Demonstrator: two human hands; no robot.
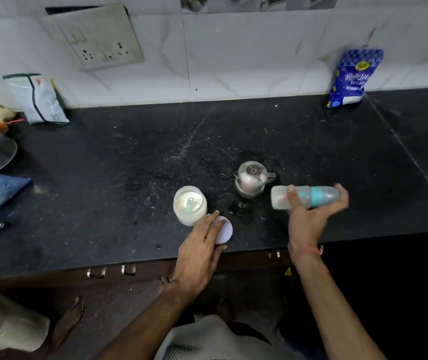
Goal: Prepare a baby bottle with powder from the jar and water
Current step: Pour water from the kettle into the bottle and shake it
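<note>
My right hand (309, 211), right of centre in the frame, has its fingers and thumb curled round the baby bottle (305, 196), which lies on its side in the air above the desk (129, 165), teal collar and cap toward the right. It looks blurred, so I judge I am shaking it. It seems a light, smooth plastic thing, likely slippery if wet, and I think the best hold is round the body just below the collar, thumb across. My left hand (202, 242), lower centre, lies with fingers nearly straight on the white lid (225, 231), not gripping it. Just left of the lid stands the open jar (190, 205) of powder with a scoop (190, 202) inside; I would take it round its waist. A small steel kettle (251, 180) stands between jar and bottle
</note>
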